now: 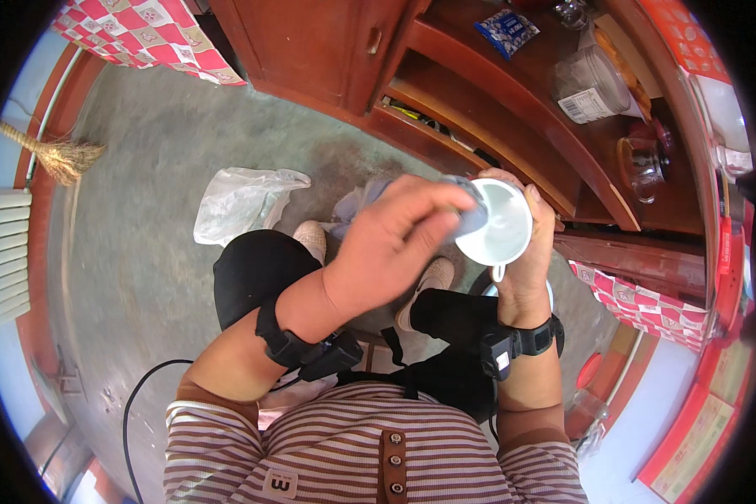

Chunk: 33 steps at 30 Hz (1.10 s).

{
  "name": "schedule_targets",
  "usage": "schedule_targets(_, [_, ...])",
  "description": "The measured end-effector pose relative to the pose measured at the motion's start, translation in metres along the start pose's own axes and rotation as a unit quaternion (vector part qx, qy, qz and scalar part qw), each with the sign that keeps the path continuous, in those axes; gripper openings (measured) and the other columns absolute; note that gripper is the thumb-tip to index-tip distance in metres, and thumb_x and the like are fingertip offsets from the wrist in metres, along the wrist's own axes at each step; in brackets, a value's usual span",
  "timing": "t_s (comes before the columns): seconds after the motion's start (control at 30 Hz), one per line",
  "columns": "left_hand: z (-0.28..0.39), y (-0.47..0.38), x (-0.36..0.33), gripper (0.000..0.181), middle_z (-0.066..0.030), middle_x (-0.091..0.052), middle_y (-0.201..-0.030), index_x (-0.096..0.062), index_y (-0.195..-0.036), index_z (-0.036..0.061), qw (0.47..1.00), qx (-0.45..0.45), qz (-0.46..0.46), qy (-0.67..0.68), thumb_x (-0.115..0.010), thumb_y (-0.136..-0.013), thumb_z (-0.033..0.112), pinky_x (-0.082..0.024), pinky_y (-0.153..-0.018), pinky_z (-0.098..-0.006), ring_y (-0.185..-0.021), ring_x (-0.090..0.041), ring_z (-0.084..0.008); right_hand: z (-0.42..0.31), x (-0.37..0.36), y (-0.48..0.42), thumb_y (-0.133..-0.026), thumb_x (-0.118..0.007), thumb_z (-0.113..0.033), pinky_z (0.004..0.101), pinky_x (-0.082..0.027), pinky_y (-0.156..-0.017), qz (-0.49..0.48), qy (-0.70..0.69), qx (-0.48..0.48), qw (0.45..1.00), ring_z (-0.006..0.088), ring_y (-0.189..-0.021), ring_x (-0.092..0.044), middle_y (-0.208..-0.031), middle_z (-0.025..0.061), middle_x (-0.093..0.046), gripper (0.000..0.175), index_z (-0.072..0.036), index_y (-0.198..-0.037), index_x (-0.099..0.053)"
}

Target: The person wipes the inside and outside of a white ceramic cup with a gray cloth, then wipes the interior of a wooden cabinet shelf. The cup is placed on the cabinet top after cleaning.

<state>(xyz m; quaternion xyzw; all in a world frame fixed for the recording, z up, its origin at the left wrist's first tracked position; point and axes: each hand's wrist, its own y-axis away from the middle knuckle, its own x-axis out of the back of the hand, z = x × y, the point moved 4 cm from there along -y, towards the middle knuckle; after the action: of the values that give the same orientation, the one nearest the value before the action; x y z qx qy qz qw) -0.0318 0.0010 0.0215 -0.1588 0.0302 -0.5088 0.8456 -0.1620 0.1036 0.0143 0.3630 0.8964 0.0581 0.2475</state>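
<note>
My left hand (pixel 390 239) pinches a blue-grey cloth (pixel 469 205) between thumb and fingers. The cloth lies against the rim and inner wall of a white cup (pixel 507 227). My right hand (pixel 535 246) grips that cup from the far side and below, its mouth turned up towards me. The cup's small handle (pixel 498 273) points back towards my body. Part of the cup's rim is hidden by the cloth. Below my left hand, a pale bluish bag or cloth (pixel 359 201) is partly covered.
A clear plastic bag (pixel 246 201) lies on the concrete floor. Ahead stands a red-brown wooden cabinet (pixel 315 50) with a partly open drawer (pixel 441 129). Its shelf bears a blue packet (pixel 507 33), a plastic jar (pixel 589 85) and a glass mug (pixel 639 164). A straw broom (pixel 63 154) is at left.
</note>
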Motion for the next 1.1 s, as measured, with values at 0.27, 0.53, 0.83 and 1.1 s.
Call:
schedule_targets(0.27, [0.006,0.006,-0.028,0.038,-0.0077,-0.061,-0.107,-0.057,-0.116,0.0056,0.938,-0.060,-0.135,-0.314,-0.056,-0.078,0.006,-0.030,-0.089,-0.0394,-0.107,-0.045,-0.0259,0.012,0.002,0.003,-0.090,-0.044,-0.034,0.0298,-0.046,-0.082,0.030,0.048,-0.021,0.998,0.0190,-0.090,-0.059,-0.099,0.0115,-0.061,0.040,0.000,-0.108,-0.055])
schedule_targets(0.53, [0.007,0.007,-0.029,0.038,-0.0080,-0.064,-0.099,-0.057,-0.116,0.0008,0.904,-0.105,-0.049,-0.412,-0.056,-0.079,0.012,-0.027,-0.092,-0.0466,-0.112,-0.043,-0.0243,0.013,0.004,-0.002,-0.089,-0.045,-0.034,0.0281,-0.046,-0.079,0.041,0.066,-0.013,0.997,0.0173,-0.086,-0.058,-0.097,0.0100,-0.061,0.041,0.001,-0.107,-0.056])
schedule_targets(0.83, [-0.001,0.011,-0.026,0.040,-0.0091,-0.063,-0.101,-0.056,-0.117,0.0007,0.952,-0.064,-0.078,-0.290,-0.055,-0.078,0.010,-0.026,-0.092,-0.0505,-0.115,-0.042,-0.0249,0.016,0.000,-0.001,-0.088,-0.045,-0.033,0.0269,-0.044,-0.079,0.028,0.082,-0.010,0.996,0.0164,-0.086,-0.057,-0.096,0.0086,-0.060,0.039,0.001,-0.104,-0.057])
schedule_targets(1.1, [-0.005,0.007,-0.024,0.043,-0.0112,-0.061,-0.108,-0.059,-0.118,0.0097,0.966,-0.037,-0.129,-0.221,-0.057,-0.076,0.004,-0.029,-0.092,-0.0448,-0.111,-0.048,-0.0261,0.018,-0.001,0.000,-0.088,-0.045,-0.034,0.0279,-0.045,-0.080,0.026,0.127,-0.008,0.991,0.0179,-0.089,-0.057,-0.097,0.0095,-0.060,0.041,0.001,-0.106,-0.056])
